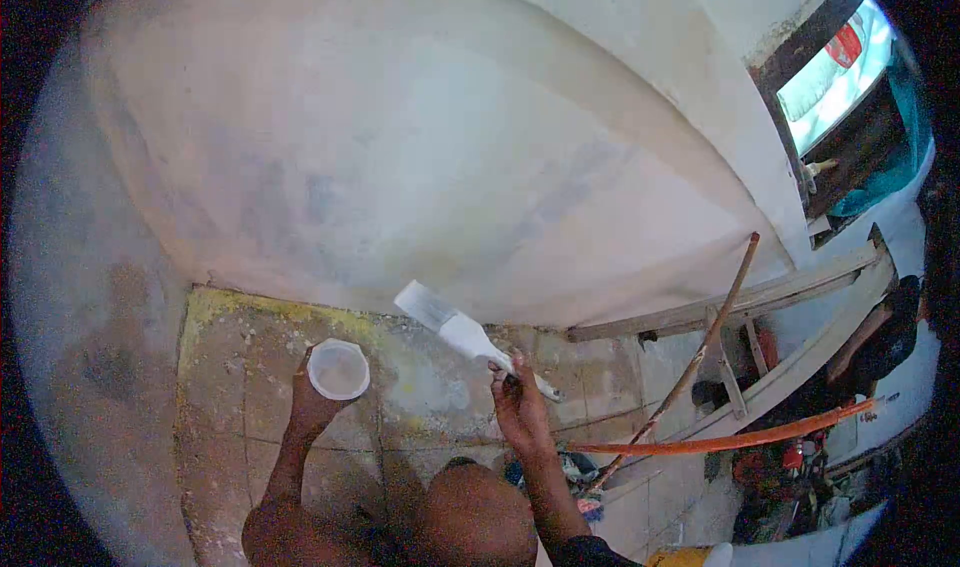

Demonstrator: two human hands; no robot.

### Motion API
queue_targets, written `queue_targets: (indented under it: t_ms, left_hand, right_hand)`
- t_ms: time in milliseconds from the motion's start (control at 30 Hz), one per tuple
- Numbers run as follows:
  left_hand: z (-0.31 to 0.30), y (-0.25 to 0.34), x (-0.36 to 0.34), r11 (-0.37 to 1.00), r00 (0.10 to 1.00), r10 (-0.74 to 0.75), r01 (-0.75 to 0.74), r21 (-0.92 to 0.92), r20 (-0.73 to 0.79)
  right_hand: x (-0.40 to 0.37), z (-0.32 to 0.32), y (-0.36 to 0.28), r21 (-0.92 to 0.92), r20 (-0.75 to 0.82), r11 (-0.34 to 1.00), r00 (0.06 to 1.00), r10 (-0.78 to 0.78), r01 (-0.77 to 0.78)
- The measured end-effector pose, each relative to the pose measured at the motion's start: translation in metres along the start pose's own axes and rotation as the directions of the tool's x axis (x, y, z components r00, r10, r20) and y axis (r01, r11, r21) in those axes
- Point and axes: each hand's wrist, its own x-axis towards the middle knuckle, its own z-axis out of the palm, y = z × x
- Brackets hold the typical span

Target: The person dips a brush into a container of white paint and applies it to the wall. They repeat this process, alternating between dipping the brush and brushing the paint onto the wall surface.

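My left hand (312, 403) is closed around a round white plastic tub (338, 369), whose open top faces me. What lies inside the tub is pale and too blurred to make out. A wide white paintbrush (465, 337) is in my right hand (520, 407), gripped near the end of its handle. Its white-coated bristles point up and left toward the foot of the pale, patchy wall (430, 167). The bristles appear apart from the tub, to its upper right.
Tiled floor (400, 427) with pale splatters and a yellowish edge runs below the wall. To the right lie a wooden ladder (740, 397), a thin wooden stick (700, 352) and an orange pole (730, 437). An opening (840, 97) with teal material is at upper right.
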Motion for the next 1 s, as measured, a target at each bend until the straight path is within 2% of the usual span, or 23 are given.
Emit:
queue_targets:
  t_ms: [33,100,133,200,267,400,433,467,500,533,567,600,633,667,700,733,767,800,833,867,933,967,1000]
  left_hand:
    - [-0.002,0.007,0.004,0.999,0.999,0.023,-0.024,0.032,0.032]
    - [0.0,0.013,0.01,0.998,0.999,0.033,-0.035,0.052,0.03]
    - [0.004,0.013,0.012,0.997,0.998,0.048,-0.049,0.066,0.028]
    - [0.009,0.009,0.014,0.992,0.997,0.073,-0.075,0.098,0.025]
    - [0.014,-0.002,0.017,0.989,0.996,0.084,-0.086,0.12,0.026]
    - [0.039,-0.085,0.04,0.954,0.996,-0.003,0.029,-0.298,0.087]
    - [0.043,-0.09,0.043,0.917,0.994,-0.021,0.063,-0.394,0.11]
    - [0.041,-0.072,0.041,0.918,0.993,-0.02,0.063,-0.392,0.113]
    - [0.034,-0.036,0.036,0.986,0.99,0.108,-0.095,-0.137,0.091]
    - [0.029,-0.007,0.032,0.96,0.966,0.235,-0.248,0.131,0.104]
    - [0.027,0.008,0.032,0.959,0.966,0.235,-0.249,0.135,0.108]
    - [0.025,0.017,0.032,0.967,0.975,0.173,-0.195,0.163,0.141]
    - [0.026,0.029,0.032,0.971,0.979,0.108,-0.141,0.193,0.172]
    - [0.027,0.04,0.032,0.97,0.979,0.109,-0.142,0.195,0.174]
    - [0.028,0.049,0.033,0.987,0.974,0.082,-0.109,0.116,0.213]
    - [0.031,0.058,0.036,0.997,0.966,0.06,-0.072,0.036,0.252]
    - [0.036,0.066,0.041,0.996,0.965,0.065,-0.077,0.038,0.252]
    - [0.041,0.075,0.047,0.984,0.947,0.159,-0.177,0.038,0.279]
    - [0.046,0.085,0.053,0.961,0.919,0.249,-0.273,0.036,0.307]
    - [0.05,0.101,0.057,0.961,0.918,0.25,-0.275,0.038,0.307]
    - [0.058,0.138,0.067,0.957,0.862,0.264,-0.29,-0.006,0.432]
    - [0.063,0.148,0.073,0.956,0.83,0.271,-0.293,-0.032,0.487]
    - [0.07,0.153,0.076,0.955,0.833,0.273,-0.296,-0.029,0.481]
  right_hand:
    - [0.0,0.002,0.001,0.008,0.0,1.0,1.0,0.004,-0.004]
    - [-0.005,0.002,0.003,-0.137,0.009,0.99,1.0,-0.01,0.011]
    - [-0.006,0.0,0.006,-0.138,0.008,0.99,1.0,-0.011,0.012]
    - [-0.007,-0.004,0.015,-0.214,-0.08,0.972,0.993,0.081,-0.097]
    - [-0.009,-0.016,0.025,-0.211,-0.039,0.968,0.991,0.127,-0.132]
    - [-0.013,-0.02,0.036,-0.212,-0.014,0.97,0.993,0.121,-0.122]
    - [-0.017,-0.017,0.035,-0.267,-0.002,0.96,0.996,0.086,-0.083]
    - [-0.019,-0.015,0.033,-0.321,0.012,0.946,0.999,0.053,-0.046]
    - [-0.021,-0.014,0.03,-0.316,0.01,0.948,0.999,0.053,-0.047]
    - [-0.022,-0.013,0.027,-0.356,-0.016,0.934,0.999,0.039,-0.042]
    - [-0.023,-0.014,0.025,-0.395,-0.041,0.918,0.999,0.025,-0.039]
    - [-0.018,-0.027,0.025,-0.39,-0.04,0.92,0.999,0.025,-0.039]
    - [-0.012,-0.047,0.019,-0.503,-0.065,0.863,0.998,0.0,-0.033]
    - [-0.008,-0.059,0.014,-0.61,-0.086,0.792,0.996,-0.03,-0.029]
    - [-0.013,-0.045,0.005,-0.456,-0.043,0.89,0.998,-0.046,0.022]
    - [-0.018,-0.03,-0.007,-0.454,-0.042,0.891,0.998,-0.049,0.025]
    - [-0.023,-0.014,-0.021,-0.334,-0.013,0.935,0.991,-0.132,0.12]
    - [-0.025,-0.008,-0.031,-0.204,0.005,0.956,0.976,-0.216,0.212]
    - [-0.014,-0.028,-0.035,-0.091,0.125,0.959,0.959,-0.255,0.267]
    - [-0.019,-0.018,-0.04,-0.088,0.126,0.959,0.958,-0.256,0.268]
    - [-0.028,0.015,-0.057,-0.059,0.065,0.88,0.881,-0.468,0.471]
    - [-0.017,0.009,-0.064,0.115,0.198,0.868,0.845,-0.497,0.484]
    - [-0.018,0.021,-0.069,0.118,0.204,0.869,0.844,-0.496,0.481]
